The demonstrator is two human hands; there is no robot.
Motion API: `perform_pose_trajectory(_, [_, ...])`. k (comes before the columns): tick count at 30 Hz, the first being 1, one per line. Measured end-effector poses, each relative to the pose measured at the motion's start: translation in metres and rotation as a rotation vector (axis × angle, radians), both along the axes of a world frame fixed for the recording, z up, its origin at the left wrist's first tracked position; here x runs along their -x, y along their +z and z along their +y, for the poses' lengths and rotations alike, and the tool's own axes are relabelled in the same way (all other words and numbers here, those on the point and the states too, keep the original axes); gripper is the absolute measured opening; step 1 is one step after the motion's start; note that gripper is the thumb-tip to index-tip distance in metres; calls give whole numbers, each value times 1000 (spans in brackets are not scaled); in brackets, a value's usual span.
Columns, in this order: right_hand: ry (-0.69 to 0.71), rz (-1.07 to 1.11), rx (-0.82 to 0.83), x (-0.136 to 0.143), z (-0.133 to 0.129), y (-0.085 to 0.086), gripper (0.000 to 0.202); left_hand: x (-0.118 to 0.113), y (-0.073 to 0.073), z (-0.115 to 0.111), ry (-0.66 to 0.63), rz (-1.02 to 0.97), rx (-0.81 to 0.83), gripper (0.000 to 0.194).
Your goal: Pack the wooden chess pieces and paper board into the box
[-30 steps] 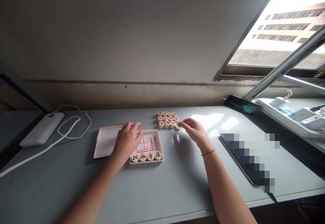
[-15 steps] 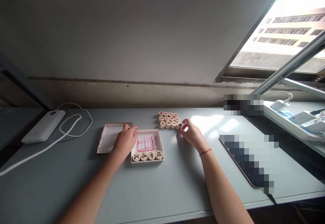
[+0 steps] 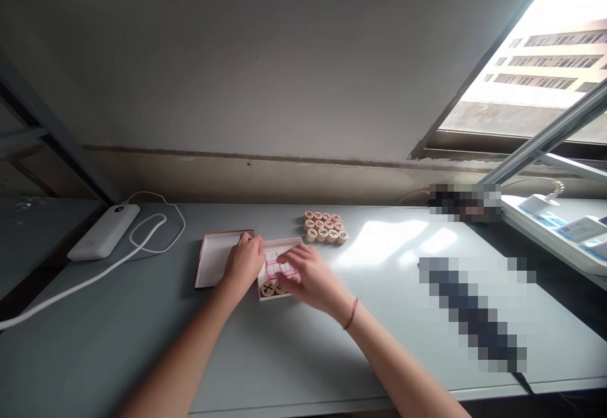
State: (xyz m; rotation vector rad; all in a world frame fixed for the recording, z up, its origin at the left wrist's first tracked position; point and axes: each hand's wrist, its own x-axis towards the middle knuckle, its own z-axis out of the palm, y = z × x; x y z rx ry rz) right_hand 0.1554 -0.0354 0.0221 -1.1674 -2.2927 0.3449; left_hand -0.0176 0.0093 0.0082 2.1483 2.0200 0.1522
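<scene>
My left hand (image 3: 245, 257) rests at the left edge of a white box (image 3: 303, 242), its fingers closed on that edge. Over the right part of this box is my right hand (image 3: 310, 274), slightly blurred, with thumb and fingers apart and nothing visible between them. Inside the box lie a pink-lined folded sheet (image 3: 274, 265) and a row of round wooden pieces (image 3: 268, 288) with black characters, partly hidden by my right hand. The box lid (image 3: 214, 260) lies left of the box. Behind, several pieces (image 3: 322, 225) stand grouped in rows on the table, mostly with red characters.
A white power bank (image 3: 104, 231) with a looped white cable (image 3: 95, 281) lies at the left. At the right are a blurred-out dark object (image 3: 474, 317) and a white tray (image 3: 554, 228) with boxes. A wall borders the table's back.
My right hand has moved left and toward me, from the grouped pieces to over the box, and its fingers have opened. My left hand stays at the box edge. The view has shifted slightly.
</scene>
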Motion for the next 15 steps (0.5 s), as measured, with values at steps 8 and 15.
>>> perform_pose_trajectory(8, [86,-246,135,37,-9,6,15,2,-1,2,3,-14,11,30])
perform_pose_trajectory(15, [154,-62,364,33,-3,10,4,3,-4,3,-12,-20,14,30])
